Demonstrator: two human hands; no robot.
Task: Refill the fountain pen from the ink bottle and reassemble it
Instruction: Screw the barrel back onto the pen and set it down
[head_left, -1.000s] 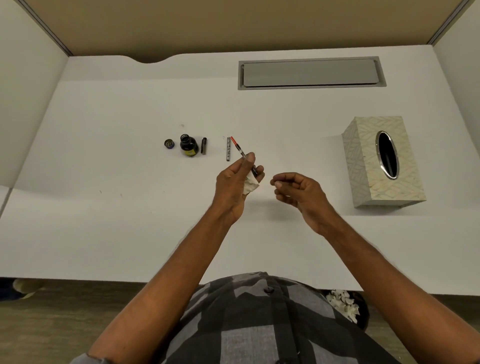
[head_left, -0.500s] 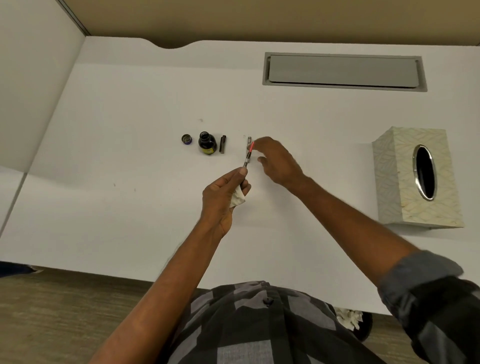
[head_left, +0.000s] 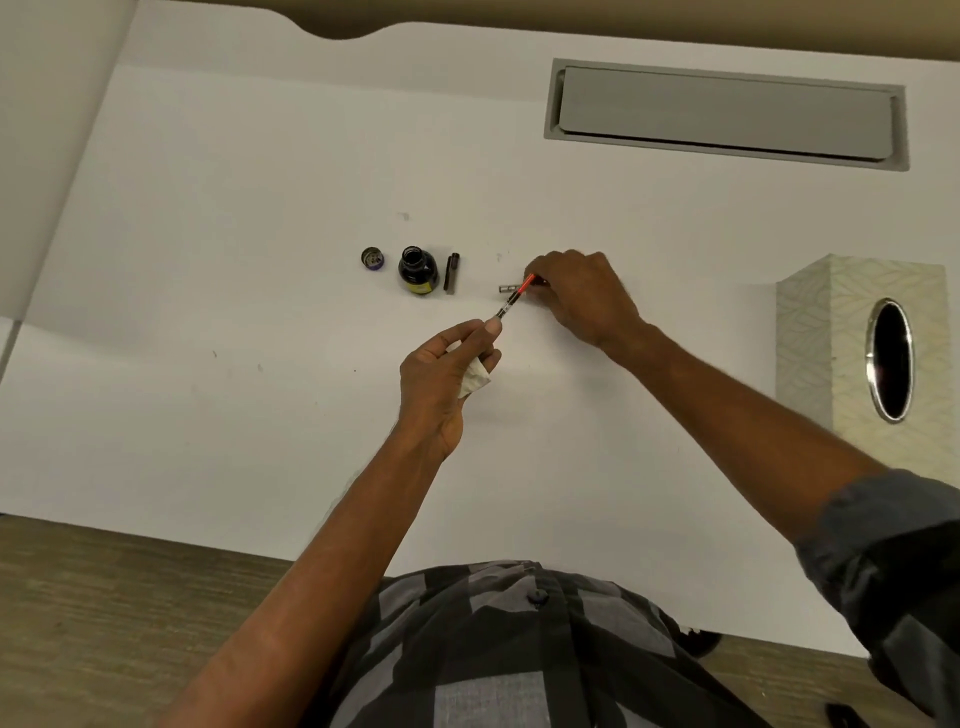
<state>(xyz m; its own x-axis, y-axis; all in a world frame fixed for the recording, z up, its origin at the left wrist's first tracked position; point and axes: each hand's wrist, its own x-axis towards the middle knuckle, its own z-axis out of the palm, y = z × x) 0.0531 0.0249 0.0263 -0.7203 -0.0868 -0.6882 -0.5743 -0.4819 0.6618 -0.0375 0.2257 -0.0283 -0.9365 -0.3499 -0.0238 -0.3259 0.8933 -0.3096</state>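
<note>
Now pen section (head_left: 511, 297) between left fingers (head_left: 491, 327)

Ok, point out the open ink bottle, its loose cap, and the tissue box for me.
ink bottle (head_left: 417, 270), head view, on the dark glass body below the open mouth.
bottle cap (head_left: 373, 259), head view, on the cap's upturned inside.
tissue box (head_left: 810, 332), head view, on the patterned side wall.

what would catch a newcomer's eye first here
The red-tipped pen section held up at desk centre in the left hand, with the right hand reaching down beside it. Next, the open ink bottle to their left, and the patterned tissue box at far right.
</note>
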